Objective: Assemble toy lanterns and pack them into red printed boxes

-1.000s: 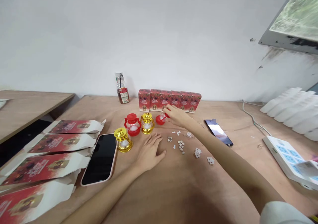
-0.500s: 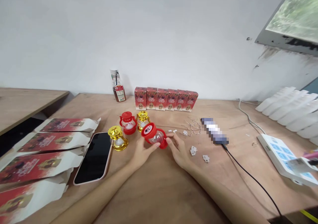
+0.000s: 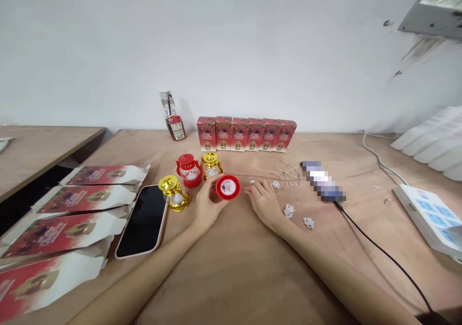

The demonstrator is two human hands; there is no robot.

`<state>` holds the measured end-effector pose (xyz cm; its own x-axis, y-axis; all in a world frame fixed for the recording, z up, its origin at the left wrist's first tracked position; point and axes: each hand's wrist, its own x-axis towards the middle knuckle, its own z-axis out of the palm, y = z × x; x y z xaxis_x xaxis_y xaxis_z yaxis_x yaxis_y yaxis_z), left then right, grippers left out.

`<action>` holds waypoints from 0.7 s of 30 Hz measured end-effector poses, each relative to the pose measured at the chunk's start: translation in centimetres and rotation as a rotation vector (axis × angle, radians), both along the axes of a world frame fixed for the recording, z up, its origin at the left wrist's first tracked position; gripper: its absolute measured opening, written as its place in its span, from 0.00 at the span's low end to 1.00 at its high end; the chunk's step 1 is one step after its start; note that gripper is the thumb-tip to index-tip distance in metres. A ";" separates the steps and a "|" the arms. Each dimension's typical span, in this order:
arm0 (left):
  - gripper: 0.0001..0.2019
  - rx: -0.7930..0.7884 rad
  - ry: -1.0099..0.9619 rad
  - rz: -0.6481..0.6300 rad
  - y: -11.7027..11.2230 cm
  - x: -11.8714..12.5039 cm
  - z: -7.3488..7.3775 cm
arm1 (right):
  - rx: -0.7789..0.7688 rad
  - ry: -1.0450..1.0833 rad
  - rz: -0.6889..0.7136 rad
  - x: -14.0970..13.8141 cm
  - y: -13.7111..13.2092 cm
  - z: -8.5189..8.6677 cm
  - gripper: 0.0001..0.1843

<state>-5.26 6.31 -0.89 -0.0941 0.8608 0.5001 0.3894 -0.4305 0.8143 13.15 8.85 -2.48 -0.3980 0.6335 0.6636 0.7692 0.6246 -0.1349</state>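
Note:
A red toy lantern is gripped in my left hand, tipped so that its round base with a pale disc faces me. My right hand rests low over the table just right of it, fingers loosely bent and partly spread, close to some small white tabs. No object shows in those fingers. Behind my left hand stand another red lantern and a gold lantern. A second gold lantern stands to the left.
Several red printed boxes stand in a row near the wall, beside a bottle. Unfolded cartons and a phone lie left. Bent wires, a cabled device and a power strip are on the right.
My right hand has let go of the red lantern and moved to the table beside the white tabs. My left hand has turned the lantern's base towards me. The view has shifted slightly.

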 end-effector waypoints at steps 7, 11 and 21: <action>0.23 0.003 0.131 -0.078 -0.2 0.0 -0.2 | 0.113 0.459 0.212 -0.2 -2.2 0.8 0.10; 0.21 0.053 0.265 -0.128 -0.4 0.1 0.0 | 0.134 0.432 0.209 -0.6 -3.2 1.0 0.08; 0.21 0.071 0.344 -0.140 -0.4 0.1 0.0 | 0.117 0.334 0.095 -0.6 -3.4 1.4 0.08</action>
<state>-5.15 5.86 -0.90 0.2059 0.8153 0.5412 0.5679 -0.5499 0.6125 12.57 5.41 -1.04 -0.2005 0.5163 0.8326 0.6322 0.7174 -0.2927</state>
